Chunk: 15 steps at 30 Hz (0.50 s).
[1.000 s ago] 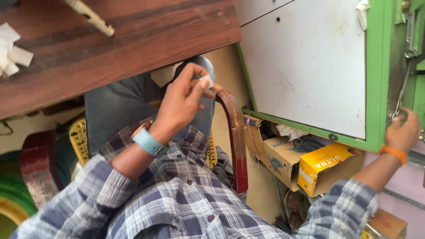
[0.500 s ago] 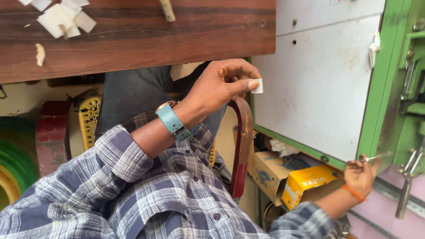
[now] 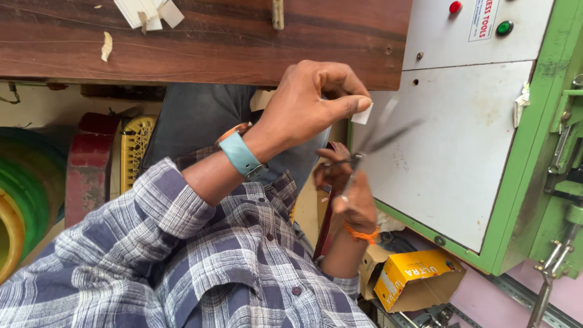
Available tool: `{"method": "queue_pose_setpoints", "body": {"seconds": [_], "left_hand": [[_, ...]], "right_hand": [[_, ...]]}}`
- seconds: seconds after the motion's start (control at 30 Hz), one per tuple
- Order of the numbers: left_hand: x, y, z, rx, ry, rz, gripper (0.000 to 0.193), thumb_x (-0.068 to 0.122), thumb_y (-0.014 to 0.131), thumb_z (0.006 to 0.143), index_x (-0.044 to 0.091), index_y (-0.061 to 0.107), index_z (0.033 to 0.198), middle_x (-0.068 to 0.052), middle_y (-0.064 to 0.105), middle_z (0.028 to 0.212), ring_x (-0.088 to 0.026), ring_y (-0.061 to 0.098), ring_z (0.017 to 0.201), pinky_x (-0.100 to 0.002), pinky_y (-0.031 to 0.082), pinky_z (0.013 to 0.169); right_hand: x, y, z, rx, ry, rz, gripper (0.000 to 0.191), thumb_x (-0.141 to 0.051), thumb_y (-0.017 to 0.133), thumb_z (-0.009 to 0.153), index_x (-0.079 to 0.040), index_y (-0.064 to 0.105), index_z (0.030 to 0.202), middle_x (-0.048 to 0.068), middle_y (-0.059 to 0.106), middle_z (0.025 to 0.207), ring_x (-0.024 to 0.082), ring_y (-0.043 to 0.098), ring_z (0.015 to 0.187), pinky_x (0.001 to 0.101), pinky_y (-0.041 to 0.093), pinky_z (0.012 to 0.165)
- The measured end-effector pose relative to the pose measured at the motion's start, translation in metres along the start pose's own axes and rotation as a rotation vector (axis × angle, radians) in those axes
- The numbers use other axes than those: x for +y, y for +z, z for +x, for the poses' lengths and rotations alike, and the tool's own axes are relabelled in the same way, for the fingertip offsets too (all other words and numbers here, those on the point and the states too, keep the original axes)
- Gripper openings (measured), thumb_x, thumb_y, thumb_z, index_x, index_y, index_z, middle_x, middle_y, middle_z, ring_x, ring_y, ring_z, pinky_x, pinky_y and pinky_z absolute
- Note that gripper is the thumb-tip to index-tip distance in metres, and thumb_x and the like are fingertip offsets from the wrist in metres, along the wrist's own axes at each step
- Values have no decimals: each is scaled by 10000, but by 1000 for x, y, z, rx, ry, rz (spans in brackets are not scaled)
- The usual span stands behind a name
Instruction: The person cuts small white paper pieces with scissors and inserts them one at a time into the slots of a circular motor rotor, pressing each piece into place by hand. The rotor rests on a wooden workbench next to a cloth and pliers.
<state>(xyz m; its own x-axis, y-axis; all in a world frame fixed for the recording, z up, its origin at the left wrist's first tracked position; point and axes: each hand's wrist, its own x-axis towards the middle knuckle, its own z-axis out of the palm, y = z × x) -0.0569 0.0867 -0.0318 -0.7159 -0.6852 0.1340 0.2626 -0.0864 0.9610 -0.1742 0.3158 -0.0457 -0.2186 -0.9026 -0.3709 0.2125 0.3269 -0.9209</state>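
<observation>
Overhead at 12 o'clock, dark wooden tabletop [image 3: 243, 42], a few white paper scraps [image 3: 149, 11] near its far edge. At 3 o'clock, green-framed machine cabinet [image 3: 473, 140] with grey panels, a red and a green button near the top. Low at 5 o'clock, open yellow carton [image 3: 413, 276] on the floor.

Centre: left hand [image 3: 310, 103], thumb and forefinger pinched shut on a small white paper piece [image 3: 362, 113], teal watch strap at the wrist. Right hand [image 3: 349, 194] just below, at about 5 o'clock from the left, fingers closed through the loops of a pair of scissors [image 3: 370, 149].

Key relation: paper piece at roughly 12 to 1 o'clock from the right hand, very near. Scissor blades motion-blurred, long axis slanting up toward 2 o'clock, passing just beside the paper; touching or apart, cannot tell. Blades seemingly parted.
</observation>
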Motion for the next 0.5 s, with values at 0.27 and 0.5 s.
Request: {"method": "queue_pose_setpoints", "body": {"seconds": [0.27, 0.5], "left_hand": [[-4, -21, -9, 14, -36, -121, 123, 132, 718, 950, 9, 713, 951, -69, 793, 803, -82, 798, 729, -232, 628, 651], [-3, -28, -7, -12, 15, -83, 114, 131, 715, 948, 17, 723, 949, -57, 787, 771, -87, 772, 669, -224, 629, 587]], "right_hand": [[4, 21, 27, -115, 90, -29, 1010, -648, 948, 560, 106, 649, 1161, 78, 606, 872, 138, 554, 791, 271, 409, 705], [-15, 23, 30, -60, 161, -93, 1166, -645, 946, 514, 118, 618, 1332, 54, 620, 765, 35, 440, 606, 182, 317, 559]]}}
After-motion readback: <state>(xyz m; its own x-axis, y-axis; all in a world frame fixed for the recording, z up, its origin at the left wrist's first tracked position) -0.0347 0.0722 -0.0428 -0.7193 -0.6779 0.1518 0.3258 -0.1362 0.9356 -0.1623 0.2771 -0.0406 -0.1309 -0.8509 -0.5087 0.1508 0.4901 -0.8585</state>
